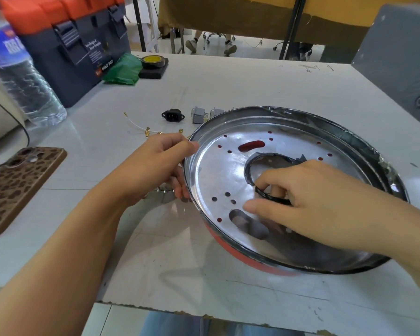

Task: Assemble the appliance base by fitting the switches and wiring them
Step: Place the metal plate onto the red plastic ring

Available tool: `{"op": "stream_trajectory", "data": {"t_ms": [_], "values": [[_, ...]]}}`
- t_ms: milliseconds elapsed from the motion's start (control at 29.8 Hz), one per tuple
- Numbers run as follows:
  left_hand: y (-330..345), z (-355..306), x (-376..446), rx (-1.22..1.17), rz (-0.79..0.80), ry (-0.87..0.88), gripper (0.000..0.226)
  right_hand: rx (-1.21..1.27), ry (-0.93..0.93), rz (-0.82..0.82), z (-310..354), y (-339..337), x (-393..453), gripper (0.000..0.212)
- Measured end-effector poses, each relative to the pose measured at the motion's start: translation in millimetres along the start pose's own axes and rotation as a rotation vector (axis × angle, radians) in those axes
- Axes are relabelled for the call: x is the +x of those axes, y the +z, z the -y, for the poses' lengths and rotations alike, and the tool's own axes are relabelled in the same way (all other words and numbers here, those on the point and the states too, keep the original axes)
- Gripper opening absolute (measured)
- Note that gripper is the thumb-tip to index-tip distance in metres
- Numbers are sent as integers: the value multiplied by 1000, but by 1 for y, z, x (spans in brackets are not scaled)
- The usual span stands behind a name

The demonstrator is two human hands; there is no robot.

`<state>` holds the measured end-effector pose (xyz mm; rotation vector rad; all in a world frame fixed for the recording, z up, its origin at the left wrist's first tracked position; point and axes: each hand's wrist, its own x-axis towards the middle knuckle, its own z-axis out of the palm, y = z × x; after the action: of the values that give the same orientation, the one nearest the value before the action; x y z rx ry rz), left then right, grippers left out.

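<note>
Because the appliance base [228, 166] is a broad, shallow metal pan with a thin rolled rim, you should expect it to be light, stiff and slick on its polished face, and its cut edges may be sharp. It sits tilted toward the desk's [301, 81] right side, near the front edge, its red outer wall showing underneath. Your left hand [163, 166] grips the rim at the pan's left side, thumb over the top and fingers curled beneath, which looks like the sound place to steady it. Your right hand [308, 197] reaches inside, with fingers curled through the black-edged central opening [264, 170]; the edging there seems soft, so I would judge it safer than the bare slots.

Counting the parts beyond the pan's far-left rim: one black power socket [173, 115], and two grey switches [198, 115] in plain sight, the second half hidden by the rim, so there may be more behind it. The white wires [136, 123] with brass terminals lie in a loose bunch; I cannot count the strands, though about five terminals show. They are thin and limp, best picked up by the terminals.

Toward the far-left corner stand one toolbox [66, 40], one water bottle [17, 69], one green bag [124, 69] and one tape roll [153, 60]. One phone [17, 187] lies by the left edge.
</note>
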<state>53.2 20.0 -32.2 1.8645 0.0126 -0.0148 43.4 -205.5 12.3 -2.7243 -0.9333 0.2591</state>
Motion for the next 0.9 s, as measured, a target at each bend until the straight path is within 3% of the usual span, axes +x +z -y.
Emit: {"op": "stream_trajectory", "data": {"t_ms": [101,436,570,670,737,905], "values": [[-1,0,-1,3,2,-8,25,145,34,8,-4,0,3,40],[-9,-6,-5,127,-2,-12,31,208,91,3,-2,-2,5,22],[-31,-4,-7,106,-162,3,32,264,120,22,0,-4,6,18],[-52,4,-15,256,-255,52,14,272,131,25,0,-4,6,16],[-60,8,-24,404,-195,74,6,284,138,25,0,-5,6,16],[-54,13,-37,703,37,130,14,273,137,32,0,-5,7,15]]}}
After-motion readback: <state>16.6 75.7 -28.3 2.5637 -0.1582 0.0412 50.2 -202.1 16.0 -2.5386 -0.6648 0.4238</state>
